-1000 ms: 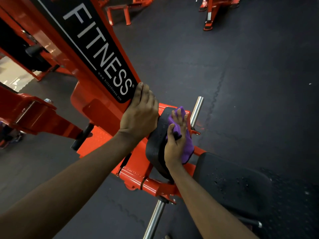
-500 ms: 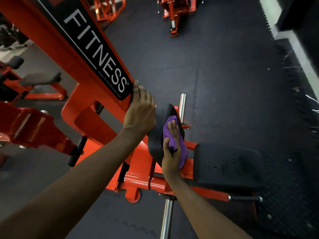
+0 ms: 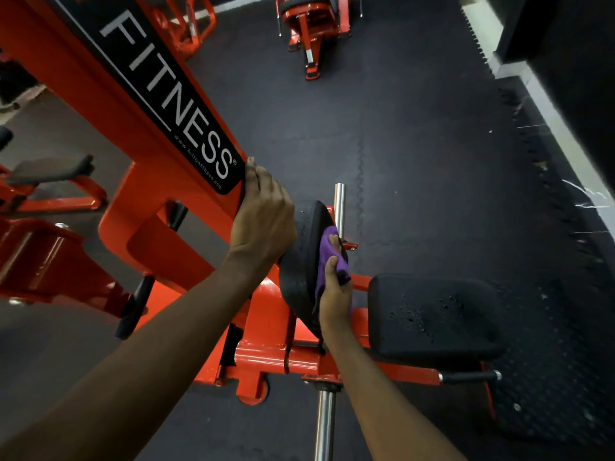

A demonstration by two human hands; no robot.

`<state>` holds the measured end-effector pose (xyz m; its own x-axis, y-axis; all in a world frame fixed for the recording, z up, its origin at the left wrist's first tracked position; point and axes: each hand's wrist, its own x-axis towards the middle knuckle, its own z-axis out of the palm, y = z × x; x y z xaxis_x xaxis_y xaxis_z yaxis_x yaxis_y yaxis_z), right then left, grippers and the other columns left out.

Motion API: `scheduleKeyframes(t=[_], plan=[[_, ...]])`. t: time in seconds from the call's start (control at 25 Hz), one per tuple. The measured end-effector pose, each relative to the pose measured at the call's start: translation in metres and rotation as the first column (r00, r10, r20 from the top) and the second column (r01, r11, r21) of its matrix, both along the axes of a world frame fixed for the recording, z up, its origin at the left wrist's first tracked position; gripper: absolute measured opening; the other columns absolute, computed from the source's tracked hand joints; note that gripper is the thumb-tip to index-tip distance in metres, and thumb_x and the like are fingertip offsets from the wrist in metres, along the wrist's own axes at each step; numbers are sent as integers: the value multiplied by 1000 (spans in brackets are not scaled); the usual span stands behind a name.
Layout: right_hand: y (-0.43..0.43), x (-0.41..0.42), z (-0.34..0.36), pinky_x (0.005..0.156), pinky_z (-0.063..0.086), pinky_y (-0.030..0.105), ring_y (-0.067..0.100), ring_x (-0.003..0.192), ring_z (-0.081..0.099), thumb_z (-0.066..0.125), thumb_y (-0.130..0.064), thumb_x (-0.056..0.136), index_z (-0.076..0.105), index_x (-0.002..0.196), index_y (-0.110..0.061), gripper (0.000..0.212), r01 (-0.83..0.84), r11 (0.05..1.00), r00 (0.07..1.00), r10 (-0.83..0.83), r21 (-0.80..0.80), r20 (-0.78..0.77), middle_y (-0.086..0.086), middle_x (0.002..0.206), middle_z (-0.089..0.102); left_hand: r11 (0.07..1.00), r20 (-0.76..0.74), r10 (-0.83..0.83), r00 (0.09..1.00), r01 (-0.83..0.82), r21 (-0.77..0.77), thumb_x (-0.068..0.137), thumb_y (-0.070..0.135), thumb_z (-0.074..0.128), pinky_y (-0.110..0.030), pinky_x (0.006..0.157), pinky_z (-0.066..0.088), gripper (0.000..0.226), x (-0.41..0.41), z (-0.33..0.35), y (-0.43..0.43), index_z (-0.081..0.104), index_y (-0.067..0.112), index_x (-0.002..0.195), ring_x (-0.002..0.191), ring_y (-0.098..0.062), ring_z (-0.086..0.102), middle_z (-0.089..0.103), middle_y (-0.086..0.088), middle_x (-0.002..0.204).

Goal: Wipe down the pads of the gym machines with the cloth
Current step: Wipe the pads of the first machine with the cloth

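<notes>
— Pressing the purple cloth [image 3: 323, 252] against the upright black pad [image 3: 296, 261], is that the right hand [image 3: 336, 294]?
— Yes. Its fingers curl round the cloth and bunch it against the pad's face, near the top edge.
— And the left hand [image 3: 263, 221]?
— It clasps the edge of the orange beam [image 3: 83, 81], fingers wrapped over the end of the black FITNESS label [image 3: 173, 114], just left of the pad.
— What lies around the right hand's grip?
— A chrome bar [image 3: 339, 207] stands just beyond the cloth. A flat black seat pad [image 3: 432, 314], speckled with droplets, sits just to its right.
</notes>
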<state>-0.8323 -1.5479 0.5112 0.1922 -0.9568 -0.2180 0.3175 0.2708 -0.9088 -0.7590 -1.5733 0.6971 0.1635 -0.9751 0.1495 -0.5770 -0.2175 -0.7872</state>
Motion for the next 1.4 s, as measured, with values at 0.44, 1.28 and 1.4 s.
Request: scheduleKeyframes(t=[0.44, 1.28, 1.4], plan=[[-39, 4, 13, 125, 21, 43, 13, 153, 23, 44, -89, 79, 43, 130, -74, 53, -124, 991, 991, 126, 44, -49, -15, 163, 31, 998, -56, 13, 998, -16, -61, 86, 21, 32, -57, 120, 22, 50, 1, -6, -3, 66, -4, 113, 126, -45, 48, 64, -31, 117], [-92, 16, -9, 126, 15, 37, 9, 152, 24, 49, -36, 103, 45, 151, -18, 51, -95, 959, 990, 118, -266, 73, -19, 157, 40, 990, -105, 8, 994, -22, -137, 89, 23, 48, -54, 120, 18, 42, 7, -17, -5, 63, -7, 114, 127, -46, 49, 64, -30, 117], [-94, 14, -60, 126, 19, 45, 7, 150, 30, 52, -57, 98, 47, 150, -27, 60, -109, 991, 994, 106, -83, -33, -12, 159, 40, 989, -80, -5, 997, -7, -148, 89, 22, 47, -54, 121, 17, 37, 8, -18, -6, 64, -4, 110, 127, -45, 50, 64, -29, 116]])
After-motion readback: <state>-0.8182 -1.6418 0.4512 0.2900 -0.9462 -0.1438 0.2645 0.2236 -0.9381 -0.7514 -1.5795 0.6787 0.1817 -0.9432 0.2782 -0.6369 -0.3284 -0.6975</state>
